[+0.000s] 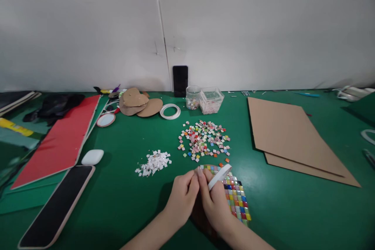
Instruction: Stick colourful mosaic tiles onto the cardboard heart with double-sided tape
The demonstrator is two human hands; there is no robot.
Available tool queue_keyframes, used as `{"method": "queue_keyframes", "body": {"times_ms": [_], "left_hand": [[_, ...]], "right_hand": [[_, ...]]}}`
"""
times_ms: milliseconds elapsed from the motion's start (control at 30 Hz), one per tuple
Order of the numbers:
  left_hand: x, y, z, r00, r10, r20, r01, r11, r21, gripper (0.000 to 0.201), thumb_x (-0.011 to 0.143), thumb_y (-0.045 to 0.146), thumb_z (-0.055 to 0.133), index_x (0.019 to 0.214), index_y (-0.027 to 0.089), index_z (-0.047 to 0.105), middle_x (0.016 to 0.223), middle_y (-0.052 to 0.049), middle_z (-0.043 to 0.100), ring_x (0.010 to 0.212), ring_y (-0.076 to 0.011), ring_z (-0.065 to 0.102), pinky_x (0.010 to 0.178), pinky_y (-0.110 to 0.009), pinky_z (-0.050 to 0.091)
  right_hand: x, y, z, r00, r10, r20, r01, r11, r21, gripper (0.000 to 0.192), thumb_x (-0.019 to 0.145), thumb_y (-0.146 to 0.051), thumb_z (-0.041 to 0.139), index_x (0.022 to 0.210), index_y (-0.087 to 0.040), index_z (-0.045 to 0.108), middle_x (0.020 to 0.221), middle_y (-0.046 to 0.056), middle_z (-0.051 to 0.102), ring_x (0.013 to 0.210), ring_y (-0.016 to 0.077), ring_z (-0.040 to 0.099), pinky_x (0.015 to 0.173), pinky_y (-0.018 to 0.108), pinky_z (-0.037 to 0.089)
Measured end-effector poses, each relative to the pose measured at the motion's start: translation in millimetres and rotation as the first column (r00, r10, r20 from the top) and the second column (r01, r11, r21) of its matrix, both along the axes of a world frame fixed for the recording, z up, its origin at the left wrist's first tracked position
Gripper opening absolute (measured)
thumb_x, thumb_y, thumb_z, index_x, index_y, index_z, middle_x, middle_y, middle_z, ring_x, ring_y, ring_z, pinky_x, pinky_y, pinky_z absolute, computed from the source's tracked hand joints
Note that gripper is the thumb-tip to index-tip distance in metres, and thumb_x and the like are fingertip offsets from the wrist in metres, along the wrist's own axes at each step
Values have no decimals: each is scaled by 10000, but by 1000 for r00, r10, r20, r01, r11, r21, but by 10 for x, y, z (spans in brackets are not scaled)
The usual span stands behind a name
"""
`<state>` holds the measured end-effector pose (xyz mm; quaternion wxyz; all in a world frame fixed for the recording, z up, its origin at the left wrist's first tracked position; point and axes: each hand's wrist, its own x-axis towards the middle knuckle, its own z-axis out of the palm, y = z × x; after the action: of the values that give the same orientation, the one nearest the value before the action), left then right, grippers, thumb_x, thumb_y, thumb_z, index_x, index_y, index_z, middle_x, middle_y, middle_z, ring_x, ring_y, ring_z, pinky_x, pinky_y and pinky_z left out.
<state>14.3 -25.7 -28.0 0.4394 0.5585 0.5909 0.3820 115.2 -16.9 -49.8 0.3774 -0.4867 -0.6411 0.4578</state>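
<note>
Both hands meet fingertip to fingertip over a mosaic board (238,199) covered with rows of small, glossy coloured tiles. A thin white roll of tape (219,176) sticks up from my right hand (216,201), which is closed on it. My left hand (184,193) is pinched closed against the right fingertips; whatever lies between them is too small or hidden to make out. Just beyond the hands lies a loose heap of coloured mosaic tiles (202,140). A pile of small white pieces (155,163) rests to the left.
Brown boards (287,133) lie at right. A clear cup (193,99), a clear box (211,101) and an upright phone (180,81) stand near the white partition (249,31). Left are cardboard discs (150,108), a white ring (170,111), a red board (64,136) and a large phone (58,207).
</note>
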Motion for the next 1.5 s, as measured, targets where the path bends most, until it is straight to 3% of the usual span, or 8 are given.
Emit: {"method": "queue_keyframes", "body": {"times_ms": [267, 533, 800, 1500], "left_hand": [[19, 8, 16, 998, 12, 68, -12, 1000, -9, 334, 884, 316, 300, 637, 167, 468, 606, 5, 507, 589, -117, 456, 554, -211, 366], [7, 24, 22, 999, 17, 40, -17, 1000, -1, 339, 882, 305, 319, 638, 164, 507, 592, 8, 534, 578, -120, 489, 546, -203, 382], [10, 16, 24, 999, 4, 33, -3, 1000, -14, 350, 890, 318, 313, 703, 158, 561, 665, -18, 593, 617, -130, 509, 569, -211, 389], [2, 14, 29, 999, -1, -42, 1, 1000, 3, 313, 887, 279, 305, 636, 172, 458, 623, -3, 546, 576, -120, 480, 545, -212, 352]], "right_hand": [[-8, 10, 20, 998, -50, -46, 51, 999, 15, 274, 904, -332, 359, 691, -200, 469, 615, -22, 471, 579, 127, 436, 570, 244, 369], [-16, 9, -3, 995, -56, -79, 50, 996, -74, 291, 903, -378, 351, 701, -206, 470, 632, -15, 468, 601, 137, 438, 595, 263, 384], [-18, 8, 12, 994, -75, -83, 69, 995, -73, 300, 898, -392, 359, 703, -208, 496, 631, -8, 508, 593, 137, 462, 596, 264, 403], [-14, 5, -8, 993, -81, -90, 78, 996, -35, 290, 894, -375, 377, 686, -210, 495, 599, -16, 490, 565, 134, 446, 581, 264, 407]]}}
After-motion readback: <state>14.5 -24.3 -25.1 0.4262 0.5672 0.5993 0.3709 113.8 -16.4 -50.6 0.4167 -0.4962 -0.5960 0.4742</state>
